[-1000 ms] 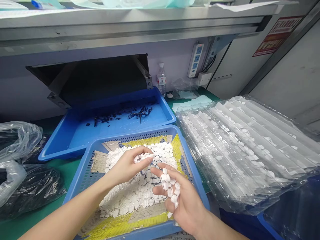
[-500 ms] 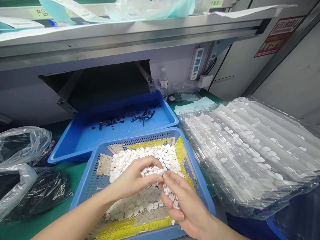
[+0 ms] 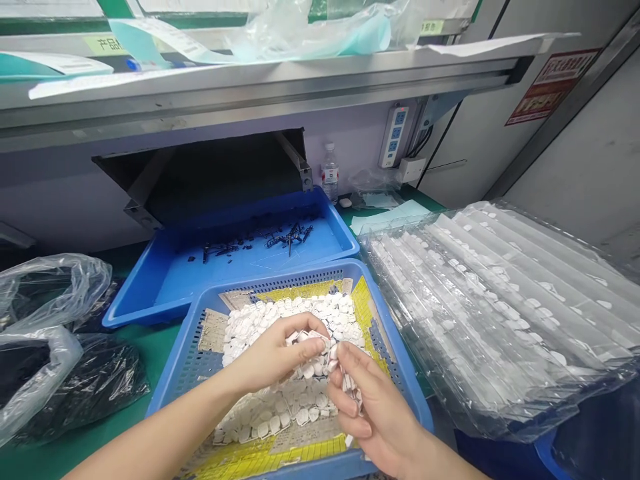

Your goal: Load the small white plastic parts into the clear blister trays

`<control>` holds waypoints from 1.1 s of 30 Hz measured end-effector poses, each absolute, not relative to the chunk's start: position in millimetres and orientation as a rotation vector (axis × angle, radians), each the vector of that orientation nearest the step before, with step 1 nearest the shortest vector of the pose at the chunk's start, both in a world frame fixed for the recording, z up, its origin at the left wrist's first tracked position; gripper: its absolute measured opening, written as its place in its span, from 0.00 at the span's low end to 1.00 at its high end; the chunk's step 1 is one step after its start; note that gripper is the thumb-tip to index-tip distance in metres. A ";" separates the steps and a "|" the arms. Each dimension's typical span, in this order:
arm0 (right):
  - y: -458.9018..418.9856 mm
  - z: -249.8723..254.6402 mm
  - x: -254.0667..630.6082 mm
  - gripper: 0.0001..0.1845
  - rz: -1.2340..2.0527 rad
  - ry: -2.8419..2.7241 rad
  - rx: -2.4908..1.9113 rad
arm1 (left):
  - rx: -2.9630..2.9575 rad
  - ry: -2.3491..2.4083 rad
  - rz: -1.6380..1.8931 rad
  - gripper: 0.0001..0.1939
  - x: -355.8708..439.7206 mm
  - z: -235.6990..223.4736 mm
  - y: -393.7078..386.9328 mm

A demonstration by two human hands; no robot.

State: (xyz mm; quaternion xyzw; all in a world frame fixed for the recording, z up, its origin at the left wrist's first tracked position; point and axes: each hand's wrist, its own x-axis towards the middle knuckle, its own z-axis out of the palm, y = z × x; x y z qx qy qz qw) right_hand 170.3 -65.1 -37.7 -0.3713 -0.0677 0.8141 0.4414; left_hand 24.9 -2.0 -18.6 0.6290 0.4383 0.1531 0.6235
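Note:
A blue perforated basket [image 3: 173, 373], partly lined with yellow sheets, holds a heap of small white plastic pieces [image 3: 270, 320]. Above the heap, my left hand [image 3: 285, 350] is curled around several of these pieces, thumb on top. My right hand [image 3: 367, 400] faces it from the right; its thumb and forefinger pinch a white piece close to the left fingertips. More white pieces sit in the curled fingers of my right hand. The exact shape of the pinched piece is too small to make out.
Behind the basket stands a blue tray [image 3: 170, 273] with black plastic parts [image 3: 290, 237]. Clear trays [image 3: 500, 313] with rows of white pieces lie to the right. Plastic bags of black material [image 3: 95, 380] are at left. A water bottle [image 3: 330, 175] stands under the metal shelf edge [image 3: 250, 97].
My fingertips have drawn slightly apart, and the right hand now pinches a white piece between thumb and forefinger. The whole view has shifted slightly.

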 end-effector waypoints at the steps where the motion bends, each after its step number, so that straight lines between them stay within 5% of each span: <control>1: -65.0 -37.1 170.1 0.16 2.010 -0.141 -0.918 | 1.383 1.000 0.326 0.15 24.3 -19.5 -1.4; 15: -65.0 -37.1 172.7 0.10 1.946 -0.213 -0.968 | 1.074 0.960 0.304 0.13 28.8 -11.9 -5.3; 24: -66.2 -34.9 167.6 0.20 1.923 -0.409 -1.151 | 1.505 1.090 0.307 0.12 29.7 -5.7 -11.6; 33: -70.4 -35.7 165.4 0.17 1.853 -0.642 -1.193 | 1.699 1.133 0.353 0.15 29.1 -9.0 -10.6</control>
